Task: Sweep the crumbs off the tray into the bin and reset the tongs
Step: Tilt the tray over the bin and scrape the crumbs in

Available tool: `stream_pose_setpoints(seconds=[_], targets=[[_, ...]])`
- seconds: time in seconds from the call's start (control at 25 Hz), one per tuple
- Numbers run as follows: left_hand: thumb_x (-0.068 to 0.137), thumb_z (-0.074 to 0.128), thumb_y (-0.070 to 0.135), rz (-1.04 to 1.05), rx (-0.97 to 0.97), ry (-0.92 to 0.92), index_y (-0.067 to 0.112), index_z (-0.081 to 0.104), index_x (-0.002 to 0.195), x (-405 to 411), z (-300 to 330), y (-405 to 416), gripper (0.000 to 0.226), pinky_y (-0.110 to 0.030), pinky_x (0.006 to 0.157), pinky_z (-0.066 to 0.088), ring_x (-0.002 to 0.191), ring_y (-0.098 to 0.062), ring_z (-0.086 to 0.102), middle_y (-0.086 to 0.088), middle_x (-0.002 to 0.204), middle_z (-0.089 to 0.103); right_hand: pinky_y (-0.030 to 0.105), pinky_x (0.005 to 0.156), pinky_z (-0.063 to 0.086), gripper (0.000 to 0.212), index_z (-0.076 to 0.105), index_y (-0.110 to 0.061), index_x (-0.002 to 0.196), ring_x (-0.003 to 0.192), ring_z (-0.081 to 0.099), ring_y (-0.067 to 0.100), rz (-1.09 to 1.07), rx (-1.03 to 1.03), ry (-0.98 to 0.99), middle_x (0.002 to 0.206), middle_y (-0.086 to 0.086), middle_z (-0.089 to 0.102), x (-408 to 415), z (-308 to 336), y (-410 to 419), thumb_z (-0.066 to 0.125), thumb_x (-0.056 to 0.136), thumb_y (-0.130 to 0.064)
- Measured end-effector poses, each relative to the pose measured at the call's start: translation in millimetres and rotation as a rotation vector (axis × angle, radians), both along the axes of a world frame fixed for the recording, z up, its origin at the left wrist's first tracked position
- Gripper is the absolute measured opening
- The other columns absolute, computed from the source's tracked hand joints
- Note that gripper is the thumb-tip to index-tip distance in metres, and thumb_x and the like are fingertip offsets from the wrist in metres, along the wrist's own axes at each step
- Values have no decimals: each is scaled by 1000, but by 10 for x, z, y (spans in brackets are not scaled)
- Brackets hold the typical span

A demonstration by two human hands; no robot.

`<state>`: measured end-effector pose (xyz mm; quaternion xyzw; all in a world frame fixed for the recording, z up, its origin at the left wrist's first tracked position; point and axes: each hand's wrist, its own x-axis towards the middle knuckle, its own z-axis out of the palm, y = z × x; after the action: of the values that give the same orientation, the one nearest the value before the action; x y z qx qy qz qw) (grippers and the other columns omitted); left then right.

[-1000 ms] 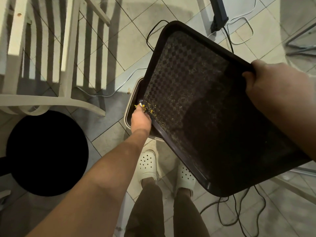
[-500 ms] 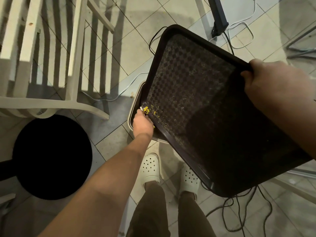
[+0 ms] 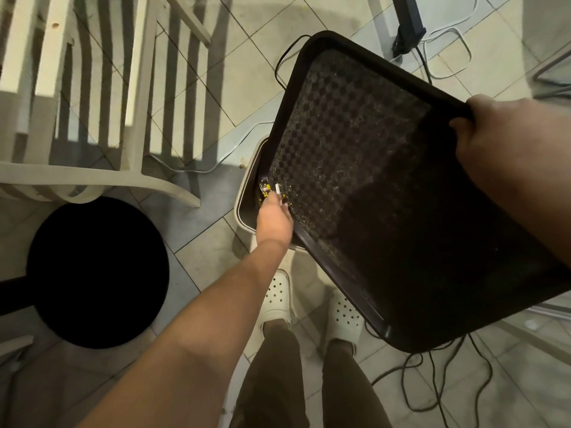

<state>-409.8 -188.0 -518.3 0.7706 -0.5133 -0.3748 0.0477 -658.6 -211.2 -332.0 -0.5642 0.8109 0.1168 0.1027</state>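
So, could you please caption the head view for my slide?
Right hand tilts the tray over the bin while the left hand brushes crumbs in.

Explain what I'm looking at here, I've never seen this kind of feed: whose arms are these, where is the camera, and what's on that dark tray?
No machine here: these are a person's two bare arms, filmed by a camera worn on the head, looking down past their legs and white shoes. The right hand grips the far edge of a dark tray, tilted so its low corner hangs over a pale bin on the tiled floor. The left hand reaches to that corner, where yellow crumbs have gathered; something small and white shows at its fingertips, too small to identify. No tongs are visible.
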Motion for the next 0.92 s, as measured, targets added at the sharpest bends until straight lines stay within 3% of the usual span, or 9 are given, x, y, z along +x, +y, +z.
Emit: stream_pose_setpoints(seconds=[0.2,0.44,0.6,0.76,0.92], targets=[[93,42,9,99,88,-128,3,50,109,40,-9,-108,19,-38,89,44,106,-33,56,-17,113,57,37,60,35,32,51,-6,110,66,39,32,49,7,15,60,7,29,8,4,-7,35,99,-31],[94,45,11,57,43,54,4,51,115,-6,41,-114,23,-31,94,43,107,-28,58,-14,116,60,37,59,35,31,52,-7,108,67,44,36,22,7,23,59,5,27,4,24,-10,35,99,-31],[91,42,7,63,78,-121,3,49,110,142,24,-234,20,-38,94,44,107,-33,57,-17,114,58,38,60,37,31,51,-8,107,69,45,37,27,11,25,60,5,27,-12,-2,-8,35,98,-32],[92,41,8,-42,31,-60,4,49,109,51,49,-184,19,-40,90,45,103,-33,57,-17,112,58,39,61,37,31,52,-6,108,67,40,34,8,2,10,60,6,27,-15,5,30,36,98,-32],[90,44,6,17,105,-87,5,48,112,93,42,-178,22,-39,93,44,107,-32,56,-16,115,57,38,61,35,31,52,-5,107,69,43,36,32,-6,16,60,6,25,-14,20,48,37,98,-31]])
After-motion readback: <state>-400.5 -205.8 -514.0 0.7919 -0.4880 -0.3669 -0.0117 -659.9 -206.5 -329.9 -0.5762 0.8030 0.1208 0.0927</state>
